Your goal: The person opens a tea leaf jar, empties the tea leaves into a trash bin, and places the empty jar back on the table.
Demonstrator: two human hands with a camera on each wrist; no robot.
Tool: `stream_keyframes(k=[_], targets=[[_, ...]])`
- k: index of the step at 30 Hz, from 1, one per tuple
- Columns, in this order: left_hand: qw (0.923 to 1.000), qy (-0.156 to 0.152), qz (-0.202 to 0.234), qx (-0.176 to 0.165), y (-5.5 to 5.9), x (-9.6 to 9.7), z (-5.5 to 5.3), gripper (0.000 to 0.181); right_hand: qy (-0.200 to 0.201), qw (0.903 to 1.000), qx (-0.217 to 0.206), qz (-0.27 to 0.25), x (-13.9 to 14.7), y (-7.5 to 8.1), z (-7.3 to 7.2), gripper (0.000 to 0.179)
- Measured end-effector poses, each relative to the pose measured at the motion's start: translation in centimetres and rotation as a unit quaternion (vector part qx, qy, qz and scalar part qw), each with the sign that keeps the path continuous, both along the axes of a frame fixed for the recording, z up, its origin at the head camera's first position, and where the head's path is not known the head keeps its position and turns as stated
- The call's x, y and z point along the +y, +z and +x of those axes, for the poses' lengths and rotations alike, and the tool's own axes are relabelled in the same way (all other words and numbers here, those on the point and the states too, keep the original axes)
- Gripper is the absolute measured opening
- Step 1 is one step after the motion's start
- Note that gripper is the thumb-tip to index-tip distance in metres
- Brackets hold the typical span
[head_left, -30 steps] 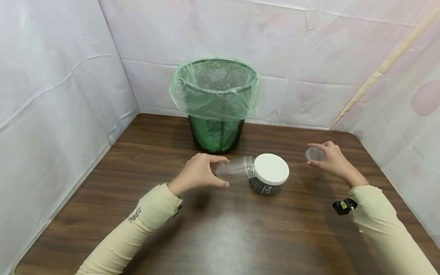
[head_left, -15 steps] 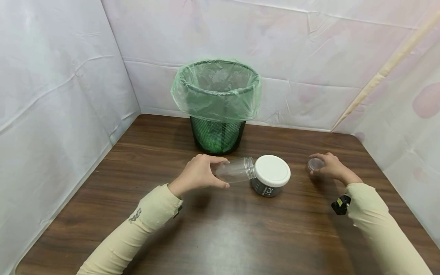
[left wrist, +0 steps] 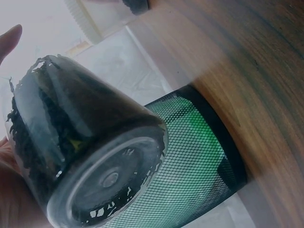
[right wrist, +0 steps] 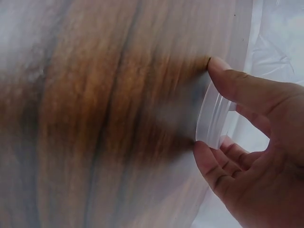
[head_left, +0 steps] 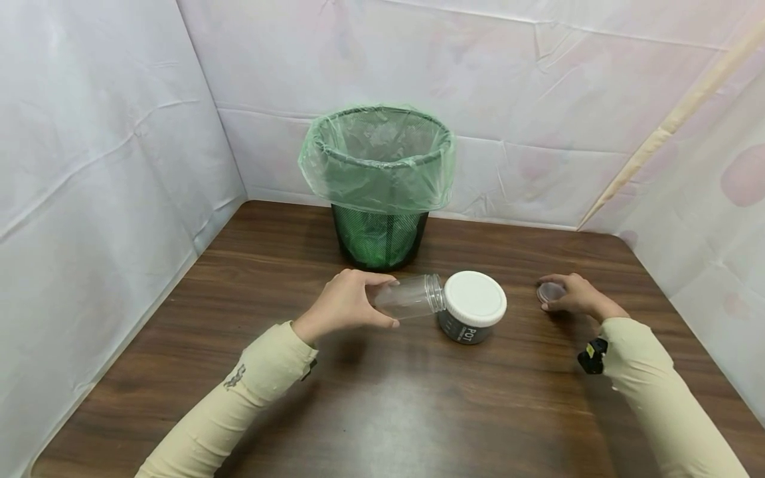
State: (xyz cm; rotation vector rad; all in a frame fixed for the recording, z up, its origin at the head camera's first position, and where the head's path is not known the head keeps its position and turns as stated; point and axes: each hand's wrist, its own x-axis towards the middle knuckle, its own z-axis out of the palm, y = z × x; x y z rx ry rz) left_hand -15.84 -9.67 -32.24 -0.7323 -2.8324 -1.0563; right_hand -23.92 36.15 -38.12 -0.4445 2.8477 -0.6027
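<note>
My left hand (head_left: 349, 299) grips a clear jar (head_left: 406, 297) lying sideways in its grasp. The jar's uncapped threaded mouth points right, beside the white-lidded tub (head_left: 475, 302). In the left wrist view the same jar (left wrist: 85, 118) shows its ringed base and looks dark, with ragged patches. On the right, close to the tabletop, my right hand (head_left: 574, 295) pinches a clear round lid (head_left: 550, 292) between thumb and fingers. The right wrist view shows this lid (right wrist: 209, 118) held by its edges, low against the wood. Dark grey sides with "POT" lettering show below the tub's white top.
A black mesh bin (head_left: 382, 236) with a green bag liner (head_left: 376, 182) folded over its rim stands at the back, behind the left hand. White cloth walls (head_left: 597, 99) border the brown wooden table (head_left: 478, 411) at the back and sides.
My right hand has lowered with the clear lid, from above the table to close against its surface. The left hand and jar stay in place; the view shifts slightly.
</note>
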Motion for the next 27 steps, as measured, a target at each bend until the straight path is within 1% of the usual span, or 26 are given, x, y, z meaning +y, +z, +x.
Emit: stream_keyframes(k=[8, 14, 19, 23, 27], targets=[[1.0000, 0.003, -0.001, -0.001, 0.1, 0.1, 0.1, 0.058, -0.003, 0.9998, 0.001, -0.020, 0.2, -0.1, 0.1, 0.066], [1.0000, 0.001, 0.005, -0.007, 0.2, 0.0, 0.2, 0.058, -0.018, 0.9993, -0.008, -0.030, 0.3, -0.2, 0.3, 0.069], [0.9999, 0.000, 0.014, -0.005, 0.4, 0.0, 0.1, 0.056, -0.043, 0.9988, -0.023, -0.007, 0.2, 0.0, 0.4, 0.079], [0.9997, 0.005, 0.022, -0.007, 0.8, 0.1, 0.1, 0.056, -0.064, 0.9974, -0.031, 0.000, -0.2, 1.0, -0.1, 0.089], [0.9997, 0.006, 0.022, -0.003, 1.3, 0.2, -0.1, 0.055, -0.077, 0.9963, -0.019, -0.033, -1.4, 3.0, -1.0, 0.092]])
